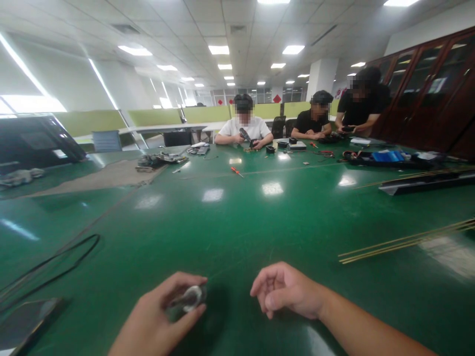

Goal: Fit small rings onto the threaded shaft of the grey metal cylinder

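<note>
At the bottom, left of centre, my left hand point(159, 311) grips a small round object point(193, 298) between thumb and fingers. That object looks dark with a silvery-white ring on its face; blur hides its exact kind. To the right, my right hand point(287, 291) hovers above the green table point(222, 232), fingers loosely curled and thumb apart from the index finger. Nothing shows in it. A gap of bare tabletop separates the two hands.
Thin brass-coloured rods point(401, 243) lie at right, near a black channel point(419, 183). A black cable point(79, 252) and a dark flat panel point(27, 319) are at left. A red screwdriver point(236, 171) lies farther off. Several people point(243, 131) are across the table among parts and tools.
</note>
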Available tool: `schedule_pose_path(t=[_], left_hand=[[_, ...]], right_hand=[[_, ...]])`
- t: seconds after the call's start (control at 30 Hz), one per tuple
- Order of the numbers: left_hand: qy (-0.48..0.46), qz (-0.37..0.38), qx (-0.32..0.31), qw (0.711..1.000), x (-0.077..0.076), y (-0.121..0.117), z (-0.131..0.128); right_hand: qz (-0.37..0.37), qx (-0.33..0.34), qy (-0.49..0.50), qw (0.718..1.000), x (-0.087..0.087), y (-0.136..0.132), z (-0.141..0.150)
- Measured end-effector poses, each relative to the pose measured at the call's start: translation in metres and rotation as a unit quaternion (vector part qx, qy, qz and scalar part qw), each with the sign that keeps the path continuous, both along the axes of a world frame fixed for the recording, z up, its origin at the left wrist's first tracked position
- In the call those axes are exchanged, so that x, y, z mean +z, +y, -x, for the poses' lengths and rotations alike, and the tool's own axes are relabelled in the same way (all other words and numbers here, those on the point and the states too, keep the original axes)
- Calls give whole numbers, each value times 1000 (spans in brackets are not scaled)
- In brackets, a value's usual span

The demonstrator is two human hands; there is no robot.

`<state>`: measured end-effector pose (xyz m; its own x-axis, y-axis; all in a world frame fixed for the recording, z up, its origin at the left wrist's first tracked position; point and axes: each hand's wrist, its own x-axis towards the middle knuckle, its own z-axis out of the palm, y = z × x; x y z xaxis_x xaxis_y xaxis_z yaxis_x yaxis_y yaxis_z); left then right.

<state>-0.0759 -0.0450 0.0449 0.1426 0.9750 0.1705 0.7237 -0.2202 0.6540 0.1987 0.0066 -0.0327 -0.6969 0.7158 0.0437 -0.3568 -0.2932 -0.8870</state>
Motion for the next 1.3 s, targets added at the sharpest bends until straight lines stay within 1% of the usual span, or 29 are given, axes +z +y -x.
schedule_pose_path(t=[0.07, 0.13, 0.2, 0.27, 0.3, 0.37, 0.5, 0.57, 0.77, 0.93, 1.07, 1.13, 1.3], left_hand=[[-28, 29, -45, 998, 4, 29, -31], [-67, 35, -73, 994, 1, 52, -60], [-95, 41, -90, 991, -7, 67, -79], [-105, 49, -102, 988, -19, 74, -85], [-100, 52, -106, 988, -25, 76, -85], [-77, 50, -111, 990, -34, 79, -79], [-46, 36, -157, 986, -41, 83, -69], [-50, 39, -173, 983, -43, 83, -68], [-88, 49, -128, 987, -47, 79, -70], [-94, 47, -128, 986, -44, 78, -71], [-119, 29, -140, 983, -46, 77, -70], [-127, 27, -144, 981, -47, 76, -69], [-147, 21, -144, 978, -47, 76, -72]], right_hand=[[-29, -78, -15, 996, 2, 2, 0], [-75, -184, -62, 978, 2, 5, 0], [-128, -268, -145, 944, 2, 8, 0], [-172, -307, -225, 908, 1, 9, 0], [-188, -312, -251, 897, 2, 8, 0], [-211, -308, -286, 883, 3, 6, 1], [-226, -310, -320, 866, 4, 1, 3], [-219, -310, -327, 865, 4, 0, 3], [-198, -307, -330, 871, 0, 2, 4], [-200, -302, -345, 866, 1, 1, 2], [-193, -293, -312, 883, 5, 0, 2], [-188, -291, -304, 888, 8, 0, 3], [-210, -287, -320, 878, 16, 0, 2]])
